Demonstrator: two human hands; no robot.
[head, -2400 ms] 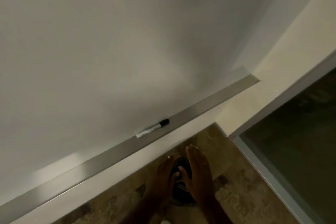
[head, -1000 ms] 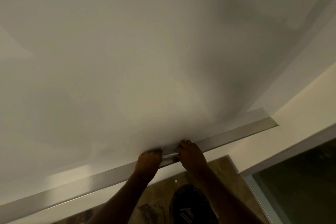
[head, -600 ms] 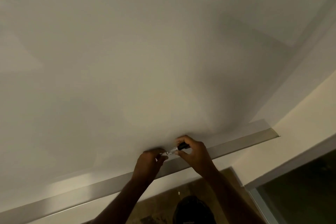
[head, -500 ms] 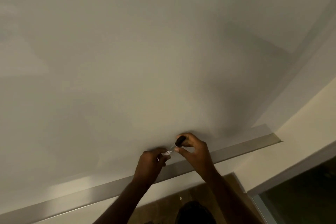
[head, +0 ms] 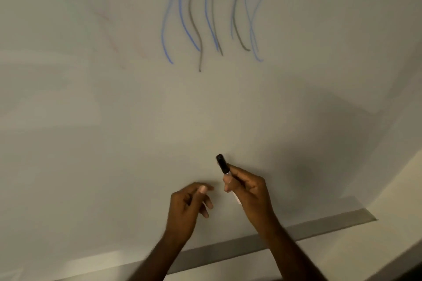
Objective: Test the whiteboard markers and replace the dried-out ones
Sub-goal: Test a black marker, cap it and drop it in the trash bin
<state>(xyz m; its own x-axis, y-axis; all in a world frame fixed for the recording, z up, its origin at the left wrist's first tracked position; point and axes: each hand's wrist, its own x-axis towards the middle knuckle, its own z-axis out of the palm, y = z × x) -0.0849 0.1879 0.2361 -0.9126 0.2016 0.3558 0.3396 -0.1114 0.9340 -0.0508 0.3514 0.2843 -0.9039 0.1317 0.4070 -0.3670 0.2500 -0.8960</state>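
Note:
My right hand (head: 249, 191) grips a whiteboard marker (head: 222, 164) by its white barrel. The black cap is on and points up toward the whiteboard (head: 114, 109). Most of the barrel is hidden inside my fingers. My left hand (head: 189, 205) hovers just left of it with loosely curled fingers and holds nothing. Both hands are in front of the board's lower part, above the metal marker tray (head: 319, 223).
Several wavy blue and grey test lines (head: 201, 13) run down the top middle of the board, with faint reddish streaks to their left. The tray runs along the board's bottom edge and ends at right, where a cream wall (head: 399, 201) begins.
The marker has been lifted off the tray. My left hand has let go of it and my right hand has raised it with the cap up. The view has tilted up to show the drawn lines.

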